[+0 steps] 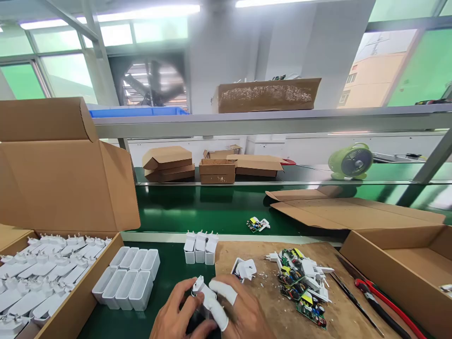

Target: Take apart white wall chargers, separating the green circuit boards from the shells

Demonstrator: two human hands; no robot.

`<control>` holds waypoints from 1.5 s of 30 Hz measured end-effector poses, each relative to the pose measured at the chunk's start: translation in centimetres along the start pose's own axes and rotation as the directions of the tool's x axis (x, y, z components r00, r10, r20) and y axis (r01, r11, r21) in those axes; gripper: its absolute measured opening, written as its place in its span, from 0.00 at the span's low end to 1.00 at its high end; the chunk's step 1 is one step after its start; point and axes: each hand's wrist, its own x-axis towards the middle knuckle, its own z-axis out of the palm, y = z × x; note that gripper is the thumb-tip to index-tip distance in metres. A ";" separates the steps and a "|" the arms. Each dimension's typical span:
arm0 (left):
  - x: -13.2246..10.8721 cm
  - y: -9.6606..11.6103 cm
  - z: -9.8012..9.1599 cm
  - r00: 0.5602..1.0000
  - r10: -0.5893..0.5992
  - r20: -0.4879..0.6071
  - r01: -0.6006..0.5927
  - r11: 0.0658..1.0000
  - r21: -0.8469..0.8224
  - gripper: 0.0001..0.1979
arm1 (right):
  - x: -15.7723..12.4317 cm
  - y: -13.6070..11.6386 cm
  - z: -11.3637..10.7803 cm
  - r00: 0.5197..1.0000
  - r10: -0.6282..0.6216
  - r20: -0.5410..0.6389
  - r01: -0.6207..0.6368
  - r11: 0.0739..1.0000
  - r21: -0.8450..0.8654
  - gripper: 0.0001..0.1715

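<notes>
Your left hand (176, 314) and right hand (237, 311), fingers in white cots, both pinch one white charger plug (200, 288) between them. Circuit boards (302, 286) pile right of your right hand; empty white housings (127, 278) left.

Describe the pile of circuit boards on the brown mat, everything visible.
The pile of circuit boards lies loose on the brown mat, right of both hands. The boards are green, with yellow blocks and dark parts on top, stacked crookedly and overlapping. White plug pieces with metal prongs are mixed in among them. White crumbs lie scattered on the mat to their left. Red-handled pliers lie to the right, apart from the pile. No hand touches it.
</notes>
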 end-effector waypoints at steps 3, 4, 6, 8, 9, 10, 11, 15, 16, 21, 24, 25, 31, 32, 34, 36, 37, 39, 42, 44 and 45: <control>0.1 0.4 0.4 0.997 -0.077 0.030 0.076 0.997 0.030 0.15 | 0.4 1.6 -2.1 0.985 0.026 -0.173 -0.049 0.990 -0.134 0.25; 0.2 0.6 0.5 0.995 -0.101 0.024 0.100 0.995 0.029 0.14 | 0.5 2.3 -2.9 0.972 0.082 -0.222 -0.119 0.980 -0.161 0.24; 0.6 0.7 0.5 0.991 -0.134 0.003 0.134 0.991 0.010 0.11 | 0.6 3.8 -4.5 0.937 0.247 -0.248 -0.292 0.942 -0.165 0.26; 1.3 0.6 0.1 0.986 -0.168 -0.010 0.168 0.986 -0.006 0.10 | 0.5 5.0 -5.8 0.889 0.434 -0.145 -0.451 0.884 -0.121 0.32; 1.9 0.3 -0.4 0.981 -0.193 0.001 0.193 0.981 -0.009 0.11 | 0.5 5.3 -6.2 0.853 0.517 -0.074 -0.522 0.848 -0.091 0.35; 2.6 0.0 -1.0 0.975 -0.221 0.025 0.221 0.975 -0.007 0.13 | 0.5 5.5 -6.6 0.819 0.574 0.002 -0.573 0.817 -0.065 0.39; 3.4 -0.4 -1.7 0.967 -0.248 0.056 0.248 0.969 0.000 0.16 | 0.4 5.5 -6.8 0.798 0.598 0.078 -0.597 0.801 -0.045 0.44; 7.5 -2.4 -4.2 0.948 -0.271 0.169 0.265 0.962 0.059 0.33 | 0.3 4.6 -6.9 0.819 0.511 0.261 -0.525 0.851 -0.016 0.44; 8.6 -3.1 -4.4 0.945 -0.272 0.182 0.261 0.962 0.078 0.39 | 0.2 4.5 -6.8 0.828 0.488 0.276 -0.504 0.864 -0.016 0.41; 12.3 -5.5 -3.9 0.917 -0.308 0.253 0.285 0.950 0.126 0.53 | -0.7 5.2 -6.3 0.875 0.428 0.228 -0.435 0.900 -0.022 0.43; 13.0 -4.9 -3.9 0.916 -0.315 0.248 0.285 0.947 0.150 0.52 | -1.2 5.6 -5.8 0.873 0.441 0.209 -0.447 0.894 -0.020 0.46; 12.9 -4.2 -3.9 0.925 -0.302 0.230 0.272 0.950 0.153 0.50 | -1.3 5.5 -5.6 0.868 0.454 0.203 -0.457 0.889 -0.031 0.44; 9.8 1.6 -2.8 0.903 -0.044 0.428 0.149 0.965 -0.215 0.38 | -1.0 3.7 -4.0 0.838 0.513 0.186 -0.513 0.857 -0.052 0.26; 9.3 2.3 -2.2 0.877 -0.012 0.481 0.158 0.951 -0.265 0.38 | -0.9 3.4 -3.9 0.825 0.519 0.225 -0.523 0.851 -0.043 0.26; 8.6 3.1 -1.0 0.858 0.021 0.512 0.167 0.933 -0.319 0.29 | -0.8 2.9 -3.7 0.785 0.531 0.318 -0.549 0.835 -0.038 0.27; 8.3 3.3 -0.1 0.876 -0.015 0.482 0.195 0.926 -0.325 0.18 | -0.8 2.5 -3.6 0.747 0.535 0.394 -0.569 0.822 -0.038 0.27; 8.3 3.2 0.1 0.889 -0.055 0.455 0.218 0.924 -0.314 0.17 | -0.8 2.3 -3.5 0.738 0.536 0.409 -0.574 0.818 -0.037 0.29; 8.4 3.0 0.2 0.896 -0.142 0.421 0.273 0.923 -0.271 0.19 | -0.8 2.0 -3.3 0.732 0.531 0.428 -0.581 0.814 -0.017 0.33; 8.6 3.0 -0.3 0.892 -0.196 0.407 0.288 0.941 -0.176 0.20 | -1.0 1.7 -2.9 0.720 0.517 0.464 -0.596 0.803 0.030 0.36; 9.0 3.4 -0.5 0.887 -0.194 0.420 0.264 0.958 -0.115 0.19 | -1.1 1.6 -2.6 0.697 0.533 0.480 -0.621 0.783 0.031 0.36; 9.2 3.7 -0.6 0.882 -0.187 0.433 0.250 0.964 -0.093 0.18 | -1.2 1.7 -2.5 0.683 0.551 0.480 -0.636 0.772 0.019 0.34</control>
